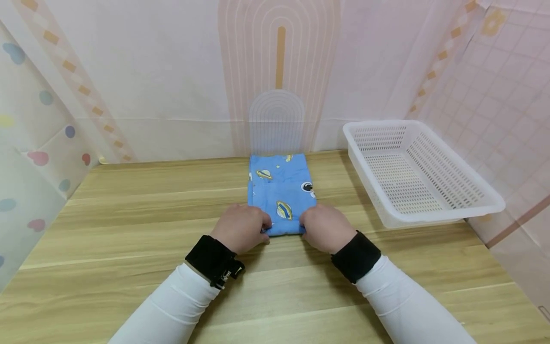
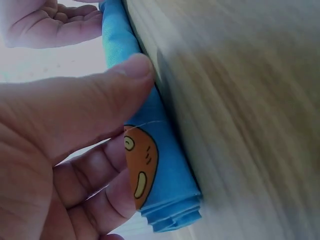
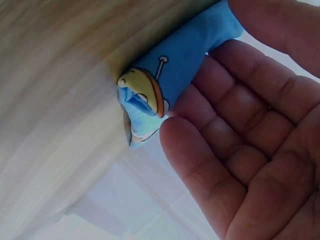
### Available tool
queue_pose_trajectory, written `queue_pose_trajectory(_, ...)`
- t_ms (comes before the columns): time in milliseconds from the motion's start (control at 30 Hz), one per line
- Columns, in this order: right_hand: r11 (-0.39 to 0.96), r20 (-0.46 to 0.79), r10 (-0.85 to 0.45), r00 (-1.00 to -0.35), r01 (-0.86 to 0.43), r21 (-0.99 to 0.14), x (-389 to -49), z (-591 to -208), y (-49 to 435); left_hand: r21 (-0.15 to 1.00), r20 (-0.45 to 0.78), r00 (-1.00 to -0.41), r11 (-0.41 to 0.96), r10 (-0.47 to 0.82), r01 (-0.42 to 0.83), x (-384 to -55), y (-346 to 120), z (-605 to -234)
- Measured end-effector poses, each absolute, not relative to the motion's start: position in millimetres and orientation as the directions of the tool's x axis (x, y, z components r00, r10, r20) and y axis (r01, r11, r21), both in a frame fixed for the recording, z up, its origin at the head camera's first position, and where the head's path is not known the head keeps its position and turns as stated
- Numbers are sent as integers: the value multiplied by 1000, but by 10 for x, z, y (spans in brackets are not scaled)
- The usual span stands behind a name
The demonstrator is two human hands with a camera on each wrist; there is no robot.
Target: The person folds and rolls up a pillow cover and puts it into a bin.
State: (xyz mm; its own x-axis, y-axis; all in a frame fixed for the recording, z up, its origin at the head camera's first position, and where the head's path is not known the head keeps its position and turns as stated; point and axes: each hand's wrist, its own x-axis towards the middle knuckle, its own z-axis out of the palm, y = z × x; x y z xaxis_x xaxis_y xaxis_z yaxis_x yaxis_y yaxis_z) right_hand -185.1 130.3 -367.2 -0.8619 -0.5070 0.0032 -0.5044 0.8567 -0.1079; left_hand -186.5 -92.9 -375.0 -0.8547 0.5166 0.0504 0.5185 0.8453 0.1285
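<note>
A blue cloth (image 1: pixel 279 191) printed with planets and an astronaut lies folded into a narrow strip on the wooden table. Its near edge is turned over into a thick roll, whose layered end shows in the left wrist view. My left hand (image 1: pixel 240 229) grips the roll's left end, thumb (image 2: pixel 107 92) along the near side and fingers curled over the far side. At the opposite end my right hand (image 1: pixel 328 228) holds the roll with bent fingers (image 3: pixel 235 95). In the right wrist view that end of the cloth (image 3: pixel 180 55) shows loose, open folds.
A white perforated plastic basket (image 1: pixel 386 193) stands at the right of the table (image 1: pixel 142 215). Behind the table hangs a pale patterned backdrop (image 1: pixel 172 71), and the cloth's far end reaches close to it. Similar printed sheets cover both sides.
</note>
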Motion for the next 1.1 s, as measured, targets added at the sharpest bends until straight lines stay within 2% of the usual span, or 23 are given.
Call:
queue_pose_trajectory(300,864,14,-492,-870,-490,-114,-1852,-3684,1284,107,68,-856,849,513,518,-1871,-929,-3780)
queue_pose_trajectory(667,852,59,-518,-853,-521,-50,-1862,-3740,1263,79,92,-852,849,516,523,-1873,-924,-3781)
queue_pose_trajectory(1100,837,-56,-544,-837,-537,-108,-1901,-3730,1283,147,-63,-872,868,486,474,-1891,-929,-3775)
